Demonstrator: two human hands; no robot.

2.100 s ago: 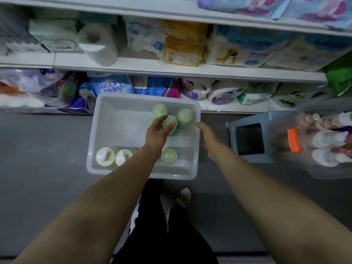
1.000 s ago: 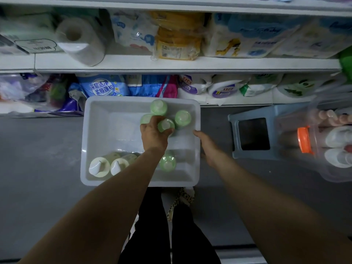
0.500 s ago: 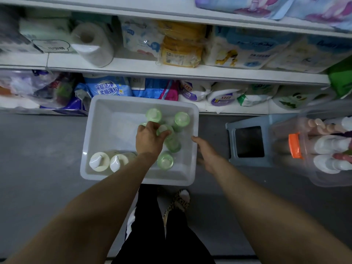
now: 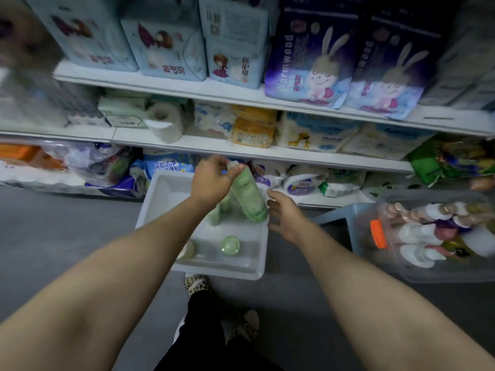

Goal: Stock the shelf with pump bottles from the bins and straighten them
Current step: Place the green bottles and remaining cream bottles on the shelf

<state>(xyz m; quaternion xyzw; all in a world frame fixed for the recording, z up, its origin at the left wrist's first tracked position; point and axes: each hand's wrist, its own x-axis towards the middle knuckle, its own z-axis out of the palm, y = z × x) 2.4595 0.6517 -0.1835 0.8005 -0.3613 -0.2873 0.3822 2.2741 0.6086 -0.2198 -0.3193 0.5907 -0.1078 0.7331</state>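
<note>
My left hand (image 4: 211, 180) pinches the cap of a pale green plastic bottle (image 4: 247, 195), held tilted above the white plastic bin (image 4: 160, 199). My right hand (image 4: 285, 214), fingers relaxed, hovers just beside its base.

Two bare hands, the left hand (image 4: 211, 183) and the right hand (image 4: 285, 215), reach over one white plastic bin (image 4: 160, 199) on the grey floor. One pale green pump bottle (image 4: 247, 195) is lifted above that bin; at least three more green bottles (image 4: 229, 245) remain inside it. Right of the bin sits one clear plastic bin (image 4: 417, 271), its bottles too blurred to count. Behind the white bin, three white shelves (image 4: 209, 145) and two purple rabbit-print packs (image 4: 308, 57) are visible.
</note>
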